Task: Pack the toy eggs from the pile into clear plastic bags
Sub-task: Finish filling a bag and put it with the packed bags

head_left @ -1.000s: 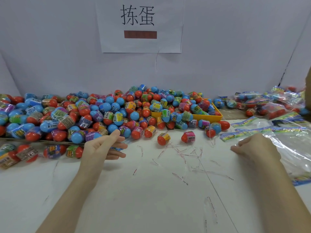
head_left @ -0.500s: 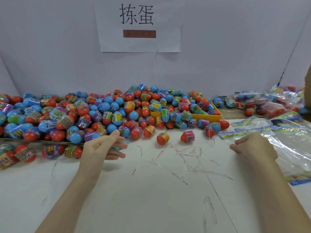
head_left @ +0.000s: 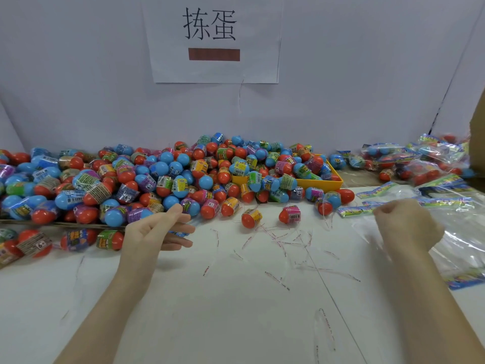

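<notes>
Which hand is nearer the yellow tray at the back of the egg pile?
Right. The right hand sits just in front of and to the right of the yellow tray, by the clear bags. The left hand is farther off, toward the pile's left side.

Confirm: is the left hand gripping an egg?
No. The left hand hovers with fingers straight beside the egg pile, holding nothing.
</notes>
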